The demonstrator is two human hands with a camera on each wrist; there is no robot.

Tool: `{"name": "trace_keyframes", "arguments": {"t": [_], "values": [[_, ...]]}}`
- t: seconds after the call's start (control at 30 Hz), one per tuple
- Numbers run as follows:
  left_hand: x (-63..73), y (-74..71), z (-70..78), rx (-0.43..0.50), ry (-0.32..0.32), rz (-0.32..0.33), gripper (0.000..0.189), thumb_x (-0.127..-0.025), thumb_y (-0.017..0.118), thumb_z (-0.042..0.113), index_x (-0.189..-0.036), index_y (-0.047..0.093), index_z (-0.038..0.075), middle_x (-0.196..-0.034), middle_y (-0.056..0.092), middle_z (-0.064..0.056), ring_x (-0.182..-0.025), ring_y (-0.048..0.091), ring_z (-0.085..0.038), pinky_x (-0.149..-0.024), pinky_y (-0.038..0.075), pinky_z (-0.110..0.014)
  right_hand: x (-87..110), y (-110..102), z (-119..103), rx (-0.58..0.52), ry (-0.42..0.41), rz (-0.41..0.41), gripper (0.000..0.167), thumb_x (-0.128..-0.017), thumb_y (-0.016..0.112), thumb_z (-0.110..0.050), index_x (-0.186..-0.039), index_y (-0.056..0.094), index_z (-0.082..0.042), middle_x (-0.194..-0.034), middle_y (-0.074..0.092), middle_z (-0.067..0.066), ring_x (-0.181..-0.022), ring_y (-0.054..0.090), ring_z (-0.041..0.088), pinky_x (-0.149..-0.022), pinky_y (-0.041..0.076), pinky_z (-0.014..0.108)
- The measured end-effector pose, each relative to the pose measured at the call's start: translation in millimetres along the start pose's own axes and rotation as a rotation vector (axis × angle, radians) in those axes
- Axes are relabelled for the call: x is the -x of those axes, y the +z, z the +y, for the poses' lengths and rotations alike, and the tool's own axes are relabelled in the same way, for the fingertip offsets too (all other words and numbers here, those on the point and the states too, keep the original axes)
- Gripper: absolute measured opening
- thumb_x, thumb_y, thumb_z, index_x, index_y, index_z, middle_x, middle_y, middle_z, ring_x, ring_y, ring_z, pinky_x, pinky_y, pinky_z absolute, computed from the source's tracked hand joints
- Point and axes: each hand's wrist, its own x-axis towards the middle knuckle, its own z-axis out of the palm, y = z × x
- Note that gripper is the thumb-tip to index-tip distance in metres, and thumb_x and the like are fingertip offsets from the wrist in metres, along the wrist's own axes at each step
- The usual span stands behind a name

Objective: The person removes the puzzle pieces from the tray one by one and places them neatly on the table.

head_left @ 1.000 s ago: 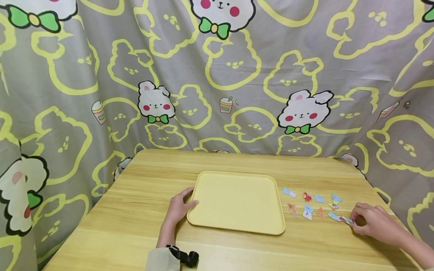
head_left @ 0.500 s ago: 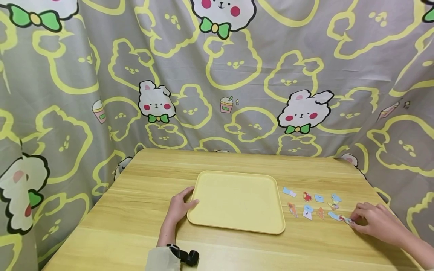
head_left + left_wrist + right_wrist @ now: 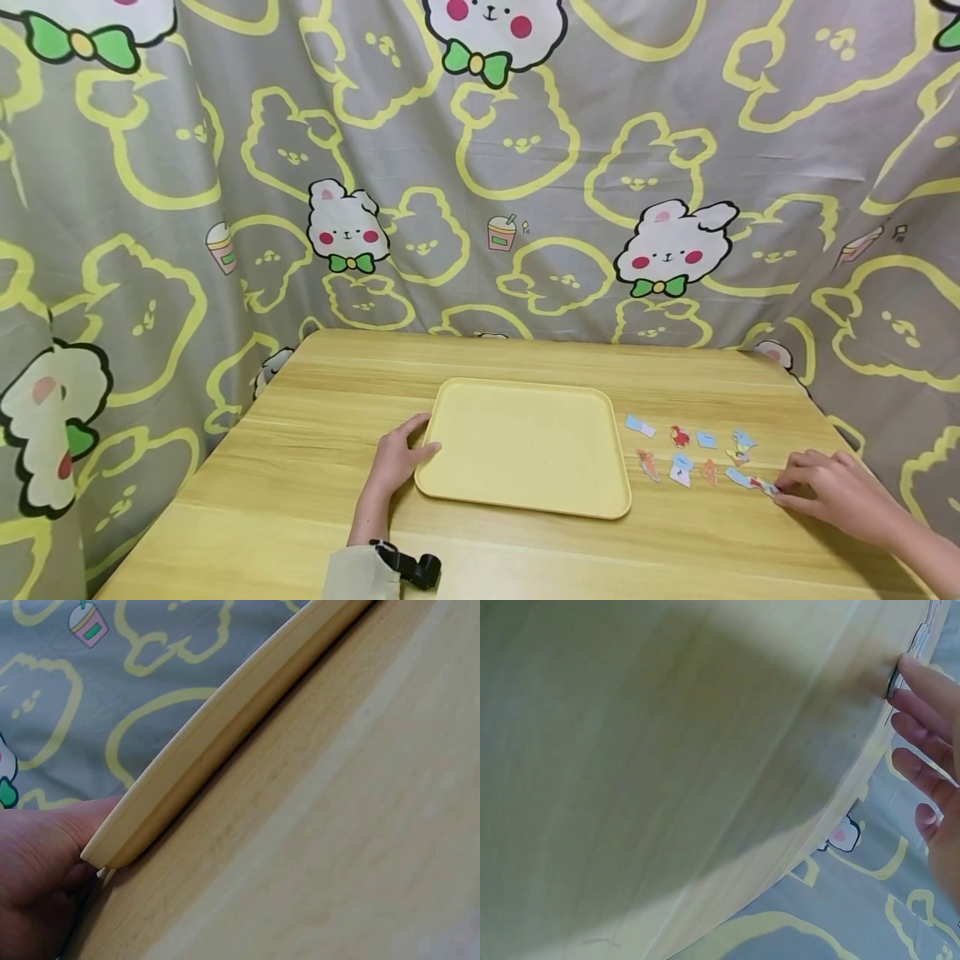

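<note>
My left hand (image 3: 396,454) grips the left rim of a yellow rectangular tray (image 3: 528,500), its thumb over the edge. In the left wrist view, the tray's side wall (image 3: 202,750) runs diagonally away from the left hand (image 3: 37,870). Off to the right, my right hand (image 3: 832,492) pinches a small flat printed piece (image 3: 772,489) between thumb and forefinger, close over the table. The right wrist view shows the right hand (image 3: 937,742) with the thin dark edge of this piece (image 3: 892,681) at its fingertips. A blue piece (image 3: 737,477) lies right beside it.
Several small flat printed pieces lie in two rough rows right of the tray, among them a red one (image 3: 679,436), an orange one (image 3: 647,465) and a blue-and-white one (image 3: 680,471). The wooden table (image 3: 315,400) ends at a patterned curtain (image 3: 420,308).
My right fingers have shifted very slightly at the right end of the front row, with the piece between them. The left hand and tray stay in place.
</note>
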Motion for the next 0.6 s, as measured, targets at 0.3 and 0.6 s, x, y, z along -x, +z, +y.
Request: {"name": "trace_keyframes", "arguments": {"t": [0.3, 0.6], "values": [[-1.2, 0.7, 0.0, 0.0, 0.0, -0.001, 0.053, -0.085, 0.076, 0.016, -0.135, 0.059, 0.009, -0.139, 0.057, -0.023, -0.132, 0.049, -0.044, -0.111, 0.04, -0.057, 2.5, 0.1, 1.3, -0.008, -0.002, 0.014, 0.028, -0.054, 0.089, -0.03, -0.068, 0.067, -0.04, -0.071, 0.049, -0.03, -0.059, 0.036, -0.016, -0.055, 0.016, 0.018], [-2.1, -0.5, -4.1, 0.004, -0.005, -0.003, 0.055, -0.086, 0.075, 0.019, -0.137, 0.057, 0.007, -0.14, 0.056, -0.022, -0.134, 0.048, -0.044, -0.113, 0.039, -0.056, 3.1, 2.4, -1.4, 0.013, 0.027, 0.007, 0.025, -0.055, 0.089, -0.031, -0.069, 0.069, -0.038, -0.07, 0.042, -0.031, -0.057, 0.026, -0.016, -0.057, 0.012, 0.021]]}}
